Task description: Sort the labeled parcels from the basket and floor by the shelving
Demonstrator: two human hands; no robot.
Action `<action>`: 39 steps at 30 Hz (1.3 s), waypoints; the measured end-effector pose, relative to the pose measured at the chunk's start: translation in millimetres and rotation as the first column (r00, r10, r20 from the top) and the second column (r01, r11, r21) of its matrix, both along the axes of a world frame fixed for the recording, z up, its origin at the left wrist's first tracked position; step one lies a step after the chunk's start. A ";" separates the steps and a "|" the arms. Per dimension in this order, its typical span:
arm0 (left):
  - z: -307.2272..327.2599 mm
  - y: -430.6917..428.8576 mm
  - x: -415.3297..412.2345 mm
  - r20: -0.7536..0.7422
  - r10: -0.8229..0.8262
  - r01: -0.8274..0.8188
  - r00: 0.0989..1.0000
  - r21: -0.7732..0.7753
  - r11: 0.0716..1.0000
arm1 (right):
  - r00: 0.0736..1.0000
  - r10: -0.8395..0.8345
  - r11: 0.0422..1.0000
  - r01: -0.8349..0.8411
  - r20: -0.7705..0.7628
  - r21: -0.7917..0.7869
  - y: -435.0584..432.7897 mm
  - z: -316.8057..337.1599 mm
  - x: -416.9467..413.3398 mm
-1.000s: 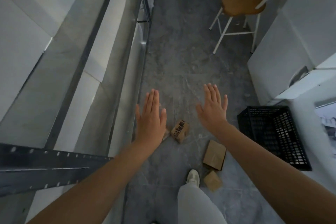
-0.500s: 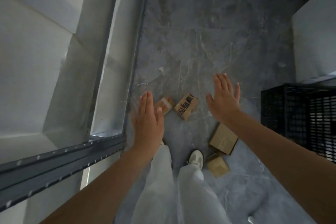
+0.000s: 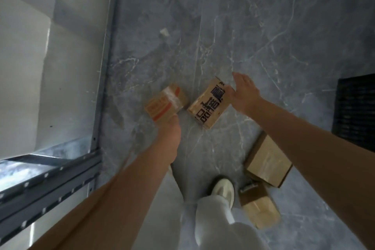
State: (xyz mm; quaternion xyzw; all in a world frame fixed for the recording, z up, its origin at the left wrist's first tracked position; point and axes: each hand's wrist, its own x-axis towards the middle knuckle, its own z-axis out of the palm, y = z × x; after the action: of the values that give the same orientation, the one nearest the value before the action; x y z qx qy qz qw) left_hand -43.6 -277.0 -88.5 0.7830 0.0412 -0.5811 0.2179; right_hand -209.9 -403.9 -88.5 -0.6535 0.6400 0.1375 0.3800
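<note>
So basically nothing has been sorted yet, going by what can be seen. Four cardboard parcels are laid out on the grey marbled floor [image 3: 263,26], right by the metal shelving [image 3: 97,119], and none has been put on a shelf that is in view.

The parcel with orange print [image 3: 164,105] is being reached by the left hand [image 3: 169,130]; the fingers are hidden behind or under the box, so it can't be told whether a grip has been made or it's only being touched. The parcel with big black characters [image 3: 210,102] is just beside it, and the right hand [image 3: 244,92] is laid against its far right edge, fingers spread and loose, not closed around it as far as can be judged.

Two more are waiting nearer the white shoe [image 3: 224,189]: a plain brown parcel [image 3: 267,160] and, touching it, a smaller taped parcel [image 3: 258,209]. A black basket [image 3: 355,111] is cut off at the right edge, and its contents can't be seen, so whatever is left in there is unknown.

Writing: large black Chinese-style characters are printed along the second box, too smeared to be read properly. Orange bars and blurred orange lettering are on the first, under shiny tape. No label can be made out on the other two.
</note>
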 end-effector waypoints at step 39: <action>734.4 56.4 21.8 0.197 0.291 0.088 0.936 -0.932 0.351 | 0.105 -0.252 0.949 0.222 0.962 0.224 48.1 713.1 5.2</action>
State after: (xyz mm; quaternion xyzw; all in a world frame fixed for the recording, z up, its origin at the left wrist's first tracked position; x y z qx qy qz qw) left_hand -21.8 -220.6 645.9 0.6010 -0.2829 -0.3464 0.6624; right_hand -204.7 -355.8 624.6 -0.4687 0.3313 -0.3757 0.7276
